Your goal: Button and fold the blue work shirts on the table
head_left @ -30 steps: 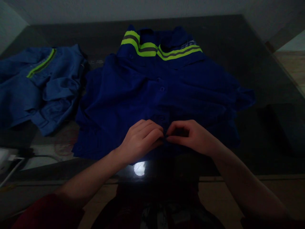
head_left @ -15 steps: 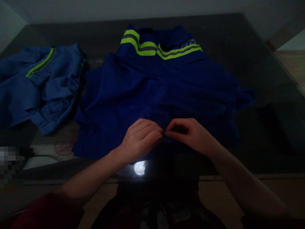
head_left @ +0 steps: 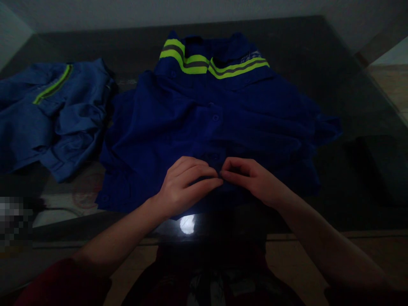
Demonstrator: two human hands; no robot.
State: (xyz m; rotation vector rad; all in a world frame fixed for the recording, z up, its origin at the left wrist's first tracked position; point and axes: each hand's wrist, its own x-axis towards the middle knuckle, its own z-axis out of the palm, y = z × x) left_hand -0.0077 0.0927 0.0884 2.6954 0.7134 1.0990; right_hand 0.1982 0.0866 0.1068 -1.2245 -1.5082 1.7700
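A dark blue work jacket [head_left: 191, 123] lies front up on the dark glass-topped table, its yellow-green reflective band across the chest. Buttons run down its middle. At the lower front edge of the jacket, my left hand [head_left: 188, 182] pinches the cloth, thumb and fingers slightly apart behind the tips. Facing it, my right hand [head_left: 253, 176] has thumb and forefinger pressed together on the same front edge. The fingertips of both hands almost meet. What lies exactly between them is too dark and small to make out.
A second, lighter blue garment [head_left: 63, 119] with a reflective strip lies crumpled at the left of the table [head_left: 134, 46]. On the right rests a dark flat object [head_left: 379, 165], hard to make out. A cable [head_left: 63, 209] shows at the lower left.
My left thumb has moved away from its fingers and slightly to the right, widening the gap in that hand. My right hand has hardly moved. The jacket lies the same.
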